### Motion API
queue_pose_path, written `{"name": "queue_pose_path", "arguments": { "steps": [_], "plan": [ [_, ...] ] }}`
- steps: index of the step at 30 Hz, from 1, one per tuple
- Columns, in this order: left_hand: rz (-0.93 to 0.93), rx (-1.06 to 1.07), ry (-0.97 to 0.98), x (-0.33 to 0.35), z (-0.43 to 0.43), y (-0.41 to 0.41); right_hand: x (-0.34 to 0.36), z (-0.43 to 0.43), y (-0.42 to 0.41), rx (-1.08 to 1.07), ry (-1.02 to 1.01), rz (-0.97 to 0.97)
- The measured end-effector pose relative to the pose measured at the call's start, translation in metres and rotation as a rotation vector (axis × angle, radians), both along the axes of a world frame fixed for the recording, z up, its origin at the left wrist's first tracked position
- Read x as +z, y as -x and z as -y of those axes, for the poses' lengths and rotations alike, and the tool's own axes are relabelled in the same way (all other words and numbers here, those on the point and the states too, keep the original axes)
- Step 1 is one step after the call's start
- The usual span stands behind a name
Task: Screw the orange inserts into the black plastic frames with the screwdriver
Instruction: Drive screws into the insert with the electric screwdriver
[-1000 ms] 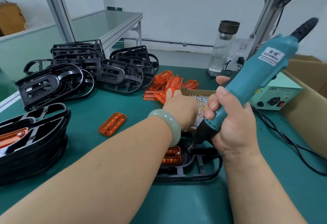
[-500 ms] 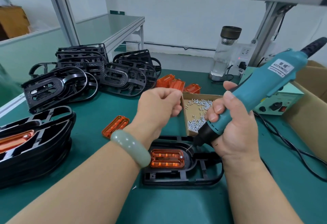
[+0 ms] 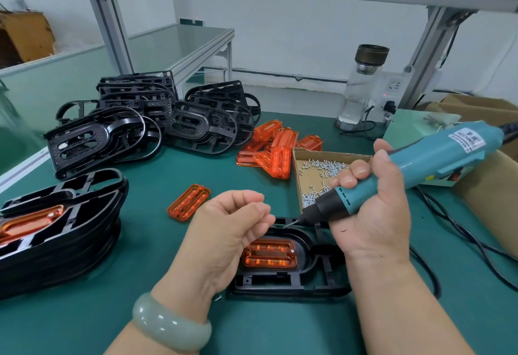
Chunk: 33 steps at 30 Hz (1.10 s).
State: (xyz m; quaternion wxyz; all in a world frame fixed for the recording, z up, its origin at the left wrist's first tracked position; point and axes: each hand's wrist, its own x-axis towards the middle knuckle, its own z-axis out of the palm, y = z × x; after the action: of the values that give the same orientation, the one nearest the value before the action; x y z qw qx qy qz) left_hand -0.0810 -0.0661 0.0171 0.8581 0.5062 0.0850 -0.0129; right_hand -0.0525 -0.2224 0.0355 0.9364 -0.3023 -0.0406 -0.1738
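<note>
at the far left of the tabletop (image 3: 145, 186) sits a stack of black frames (image 3: 70, 256). the top one already carries an orange insert, so some units look finished; how many in the stack are fitted cannot be seen. behind it waits a large pile of empty frames (image 3: 157, 122), which i judge to be most of the work left. a single loose insert (image 3: 189, 205) lies flat near the middle. further back, a heap of orange inserts (image 3: 272, 150) rests just beside the cardboard screw box (image 3: 297, 167).

the left hand (image 3: 232, 231) hovers over the left end of the frame in work (image 3: 294, 284), fingers curled and fingertips drawn together next to the bit. whether it pinches a screw i cannot tell. that frame lies flat between the two hands. its seated insert (image 3: 269, 255) fills the oval recess, and one silver screw head (image 3: 292, 250) shows at the upper right corner. i make out no other screw, so this unit seems only partly fastened. the right hand (image 3: 372, 214) grips the teal screwdriver (image 3: 437, 155), which is tilted with its bit pointing at the frame's far rim.
</note>
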Motion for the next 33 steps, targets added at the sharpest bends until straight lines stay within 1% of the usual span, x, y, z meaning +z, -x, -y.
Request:
{"name": "queue_pose_path", "arguments": {
  "steps": [4,10,12,15,23,29,33],
  "plan": [
    [0.02,-0.021,-0.028,-0.002,0.002,0.001,0.0,-0.001,0.0,-0.014,-0.05,-0.036],
    [-0.066,-0.068,-0.094,0.0,0.002,0.0,0.001,0.0,-0.002,-0.038,-0.15,-0.111],
    [-0.103,-0.117,-0.084,0.001,0.003,0.001,0.002,0.001,-0.002,-0.036,-0.187,-0.117],
    [-0.139,-0.214,-0.015,0.004,0.003,0.002,0.004,0.0,0.0,-0.016,-0.236,-0.113],
    [-0.162,-0.3,0.066,0.005,0.003,0.003,0.009,-0.002,0.002,-0.02,-0.218,-0.095],
    [-0.152,-0.357,0.047,0.006,0.005,0.005,0.01,-0.003,0.004,-0.029,-0.204,-0.084],
    [-0.133,-0.358,0.041,0.005,0.005,0.006,0.01,-0.005,0.004,-0.028,-0.186,-0.079]
  ]
}}
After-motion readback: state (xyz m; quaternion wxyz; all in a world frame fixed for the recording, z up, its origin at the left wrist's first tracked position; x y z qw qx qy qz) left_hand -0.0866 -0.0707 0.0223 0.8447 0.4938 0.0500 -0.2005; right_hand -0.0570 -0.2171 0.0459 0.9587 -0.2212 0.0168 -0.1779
